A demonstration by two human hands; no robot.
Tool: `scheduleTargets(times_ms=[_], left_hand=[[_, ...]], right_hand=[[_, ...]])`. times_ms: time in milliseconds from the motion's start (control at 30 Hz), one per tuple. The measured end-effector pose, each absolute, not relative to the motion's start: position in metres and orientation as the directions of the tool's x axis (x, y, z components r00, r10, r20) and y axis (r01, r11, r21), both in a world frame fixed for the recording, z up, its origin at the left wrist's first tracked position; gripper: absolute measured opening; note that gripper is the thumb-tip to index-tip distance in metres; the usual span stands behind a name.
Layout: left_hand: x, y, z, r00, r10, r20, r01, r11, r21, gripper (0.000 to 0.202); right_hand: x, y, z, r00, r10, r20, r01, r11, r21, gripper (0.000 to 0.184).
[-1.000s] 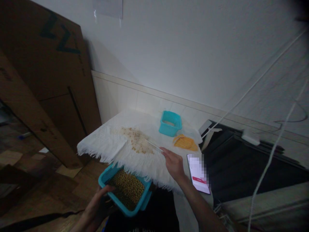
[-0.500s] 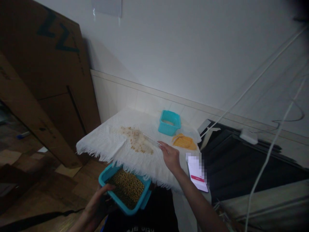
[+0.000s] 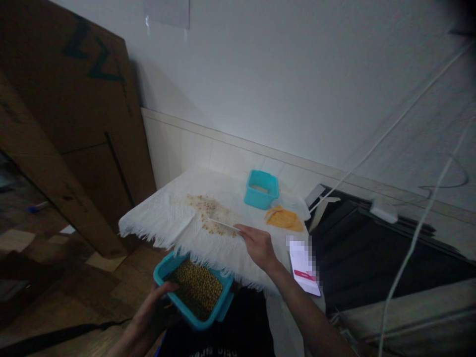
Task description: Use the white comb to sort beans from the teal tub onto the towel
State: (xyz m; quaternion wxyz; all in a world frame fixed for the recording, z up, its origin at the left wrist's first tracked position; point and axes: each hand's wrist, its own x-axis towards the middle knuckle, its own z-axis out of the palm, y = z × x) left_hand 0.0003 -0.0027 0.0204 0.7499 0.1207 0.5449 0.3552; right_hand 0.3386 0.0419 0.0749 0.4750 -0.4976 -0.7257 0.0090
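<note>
Tub partly under cloth | left hand grips it | right hand pinches stick

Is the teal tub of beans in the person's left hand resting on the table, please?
No, the left hand holds the teal tub below the white cloth's fringed near edge, not on it.

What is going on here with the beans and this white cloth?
A person's left hand holds a teal tub of beans just below the near edge of the white cloth. The right hand pinches a thin white stick, its tip among the loose grains scattered on the cloth. A second teal tub and an orange rag sit farther back; a phone lies beside the right wrist.
</note>
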Motion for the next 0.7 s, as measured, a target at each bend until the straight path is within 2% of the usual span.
scheduleTargets(times_ms=[100, 300, 433, 700], left_hand=[[0.002, -0.004, 0.021, 0.118, 0.688, -0.716, -0.398, 0.694, 0.601, 0.063], [-0.002, 0.001, 0.021, 0.179, 0.649, -0.740, -0.391, 0.737, 0.551, 0.072], [-0.005, 0.002, 0.016, 0.186, 0.651, -0.736, -0.394, 0.736, 0.551, 0.070], [0.002, -0.006, 0.013, 0.111, 0.676, -0.729, -0.411, 0.699, 0.585, 0.064]], right_hand=[[0.336, 0.032, 0.081, -0.082, 0.710, 0.699, 0.704, 0.538, -0.464, 0.033], [0.336, 0.024, 0.100, -0.046, 0.723, 0.690, 0.692, 0.521, -0.500, 0.029], [0.335, 0.029, 0.108, -0.004, 0.713, 0.702, 0.695, 0.507, -0.510, 0.028], [0.318, 0.013, 0.093, -0.122, 0.635, 0.762, 0.712, 0.592, -0.379, 0.034]])
